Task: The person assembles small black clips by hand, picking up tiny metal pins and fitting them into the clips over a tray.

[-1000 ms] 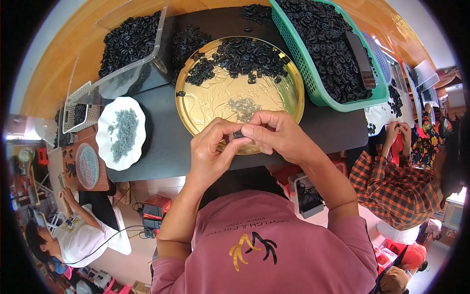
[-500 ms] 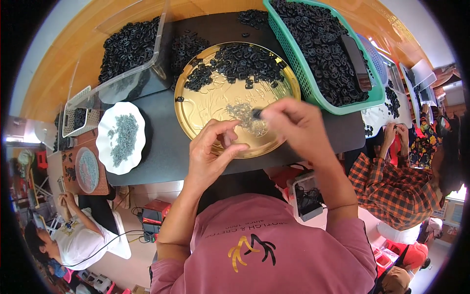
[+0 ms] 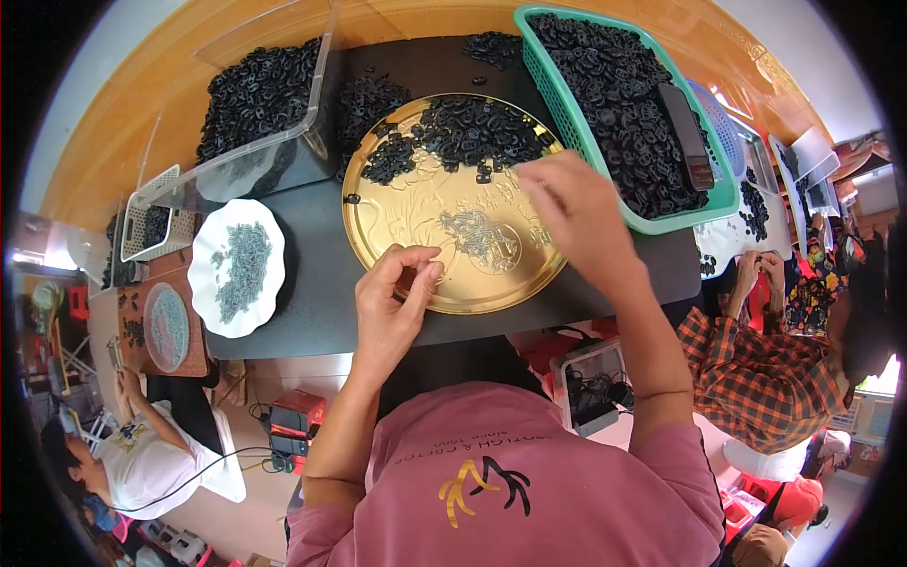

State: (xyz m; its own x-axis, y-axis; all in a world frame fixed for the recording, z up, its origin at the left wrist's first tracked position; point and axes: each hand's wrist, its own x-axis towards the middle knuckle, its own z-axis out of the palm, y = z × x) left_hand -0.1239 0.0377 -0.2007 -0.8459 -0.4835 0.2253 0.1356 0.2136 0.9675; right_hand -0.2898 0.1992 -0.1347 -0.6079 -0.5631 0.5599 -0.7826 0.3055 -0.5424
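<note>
A round gold tray (image 3: 402, 219) lies in front of me on the dark table. Small black oval pieces (image 3: 480, 130) with holes are heaped along its far side. Slim clear or silvery bits (image 3: 477, 236) lie scattered near its middle. My left hand (image 3: 392, 300) is over the near left rim, thumb and forefinger pinched together; anything between them is too small to make out. Over the tray's right side, my right hand (image 3: 578, 215) has its fingertips beside the right end of the black heap. Its fingers are curled and partly hidden, so its grip does not show.
A clear bin (image 3: 316, 132) of black pieces stands at the far left. Right of the tray is a green basket (image 3: 567, 123) full of them, a dark phone-like slab (image 3: 687, 137) on top. A white scalloped plate (image 3: 206, 274) holds grey bits. Co-workers sit on both sides.
My right hand has moved away from my left, toward the black heap, and the dark piece at its fingertips no longer shows. My left thumb and forefinger have closed together.
</note>
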